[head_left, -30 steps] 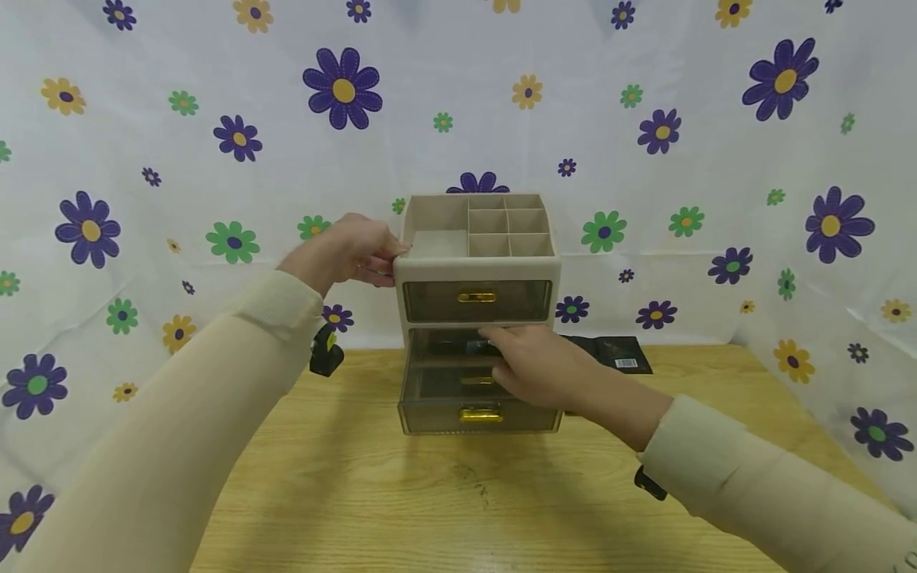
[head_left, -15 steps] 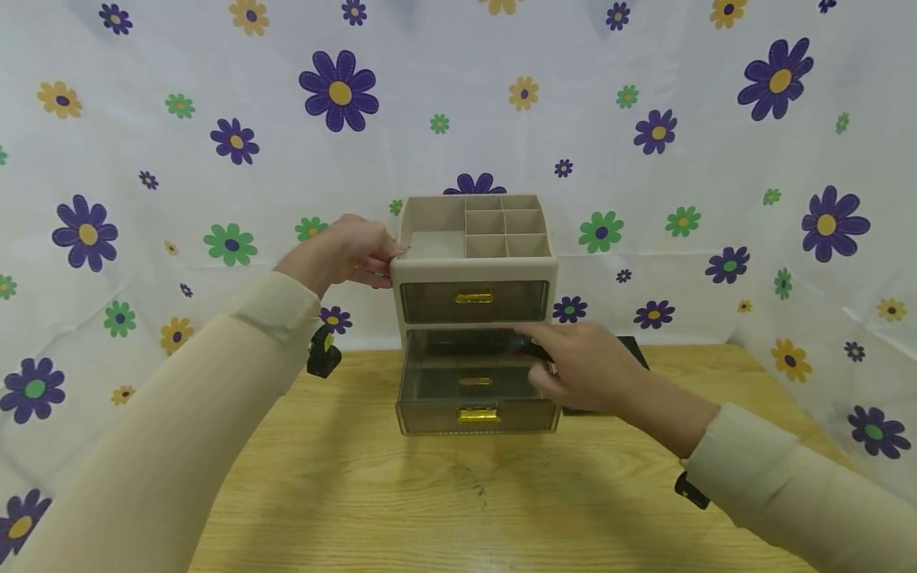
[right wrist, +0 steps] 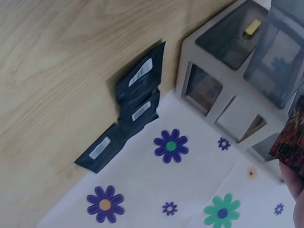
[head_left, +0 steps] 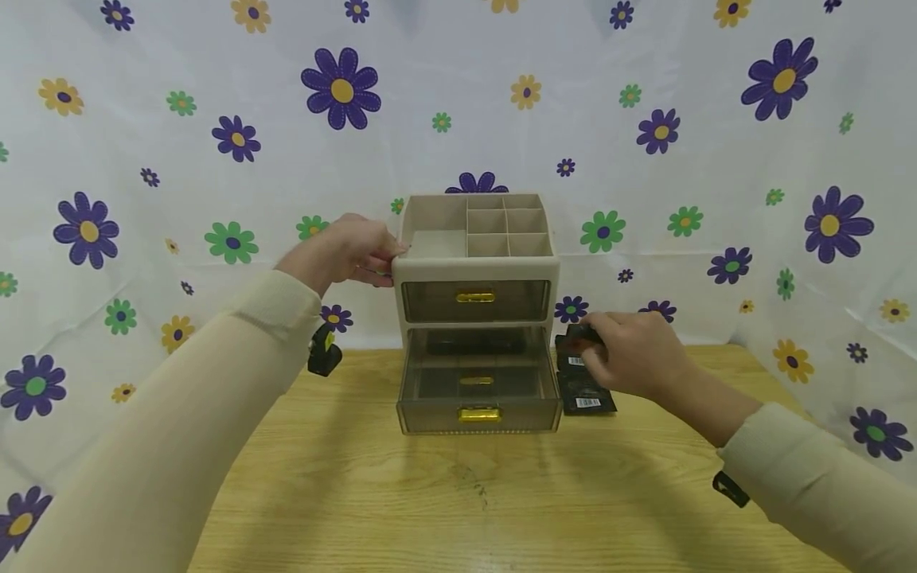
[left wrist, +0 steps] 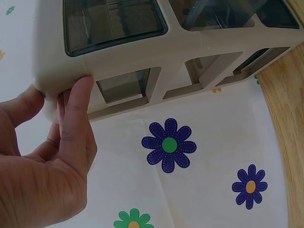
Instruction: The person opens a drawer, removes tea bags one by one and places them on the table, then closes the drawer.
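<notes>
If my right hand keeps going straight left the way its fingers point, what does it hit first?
Probably the organizer, at its right wall beside the open lower drawer; the right hand holds a dark packet, and depth is unclear.

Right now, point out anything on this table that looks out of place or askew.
Little stands out. The lower drawer of the organizer is pulled out with something dark inside. The black packets beside it lie in a loose, overlapping heap, not stacked square. The right hand holds one; the left hand grips the organizer's corner.
</notes>
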### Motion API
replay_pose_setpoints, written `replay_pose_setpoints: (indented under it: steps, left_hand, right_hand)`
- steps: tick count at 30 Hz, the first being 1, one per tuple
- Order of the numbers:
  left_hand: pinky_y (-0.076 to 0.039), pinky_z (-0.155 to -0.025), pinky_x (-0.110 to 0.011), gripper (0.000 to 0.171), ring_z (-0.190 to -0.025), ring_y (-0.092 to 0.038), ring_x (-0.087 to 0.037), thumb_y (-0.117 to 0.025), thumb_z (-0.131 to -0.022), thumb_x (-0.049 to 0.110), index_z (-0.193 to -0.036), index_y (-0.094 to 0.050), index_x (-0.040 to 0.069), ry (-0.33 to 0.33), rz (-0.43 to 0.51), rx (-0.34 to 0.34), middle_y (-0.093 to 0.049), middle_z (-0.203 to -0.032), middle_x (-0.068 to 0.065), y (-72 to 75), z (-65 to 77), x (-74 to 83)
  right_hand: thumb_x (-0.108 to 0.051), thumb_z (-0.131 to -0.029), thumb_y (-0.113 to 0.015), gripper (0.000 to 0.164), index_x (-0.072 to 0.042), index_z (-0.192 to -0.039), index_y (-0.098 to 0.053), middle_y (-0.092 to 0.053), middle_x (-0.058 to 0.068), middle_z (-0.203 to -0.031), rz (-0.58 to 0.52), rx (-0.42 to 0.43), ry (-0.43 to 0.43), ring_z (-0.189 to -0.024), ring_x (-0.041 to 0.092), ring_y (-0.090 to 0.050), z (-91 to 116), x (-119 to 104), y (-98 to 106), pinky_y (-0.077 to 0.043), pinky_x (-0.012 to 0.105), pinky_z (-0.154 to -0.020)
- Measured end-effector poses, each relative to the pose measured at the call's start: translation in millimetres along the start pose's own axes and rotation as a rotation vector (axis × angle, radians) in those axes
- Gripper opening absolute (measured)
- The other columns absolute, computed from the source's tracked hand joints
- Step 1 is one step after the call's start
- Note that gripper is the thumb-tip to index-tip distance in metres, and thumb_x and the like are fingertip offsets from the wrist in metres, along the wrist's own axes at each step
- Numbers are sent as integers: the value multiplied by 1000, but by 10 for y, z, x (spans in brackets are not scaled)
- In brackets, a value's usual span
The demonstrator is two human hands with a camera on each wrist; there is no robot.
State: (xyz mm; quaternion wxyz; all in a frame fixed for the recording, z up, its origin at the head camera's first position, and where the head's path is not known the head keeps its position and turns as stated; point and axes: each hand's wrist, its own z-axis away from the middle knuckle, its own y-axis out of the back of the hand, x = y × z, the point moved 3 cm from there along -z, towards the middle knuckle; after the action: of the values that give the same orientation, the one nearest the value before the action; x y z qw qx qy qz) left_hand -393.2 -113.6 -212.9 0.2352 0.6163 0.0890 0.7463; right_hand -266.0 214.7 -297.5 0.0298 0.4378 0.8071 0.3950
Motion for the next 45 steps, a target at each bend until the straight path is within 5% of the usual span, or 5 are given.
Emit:
replay_pose_setpoints:
  steps: [8, 15, 25, 33, 45]
  left_hand:
    - [-56, -73, -37, 29, -88, -63, -28, -56, -90, 18, -114, -50, 1, 2, -15, -5, -56, -111, -18, -4, 9, 9]
    - [-56, -73, -36, 30, -89, -62, -28, -57, -90, 19, -115, -50, 3, 9, -21, 5, -55, -112, -17, -6, 37, 17]
    - [-56, -74, -36, 31, -89, -63, -28, -57, -90, 19, -115, -50, 2, 4, -18, 2, -55, -112, -17, 1, 25, 6]
    - [-56, -74, -36, 31, -89, -63, -28, -57, -90, 19, -115, -50, 2, 8, -10, -2, -55, -113, -17, 4, 26, 10]
    - [-56, -74, -35, 30, -91, -62, -27, -57, -90, 21, -115, -51, 4, 6, -16, 5, -55, -113, -15, 6, 40, -7]
  right_hand:
    - [-12, -71, -64, 11, -7, -72, -54, -56, 1, -57, 69, -47, -64, -43, 7, -39, 174, 241, -22, -39, 27, -33]
    - [-12, -73, -63, 15, -12, -65, -50, -41, -6, -51, 100, -127, -103, -43, 8, -31, 367, 392, -97, -28, 24, -33]
    - [-14, -82, -64, 15, -13, -73, -53, -45, -6, -58, 76, -445, -312, -48, 11, -36, 801, 612, -272, -35, 27, -37]
    - [-3, -80, -62, 17, -12, -73, -50, -51, -4, -64, 29, -511, -368, -52, 12, -41, 1086, 691, -376, -40, 29, -43]
    - [9, -74, -65, 21, -11, -81, -70, -63, 6, -91, -220, -763, -231, -85, 24, -60, 1285, 648, -571, -54, 39, -75]
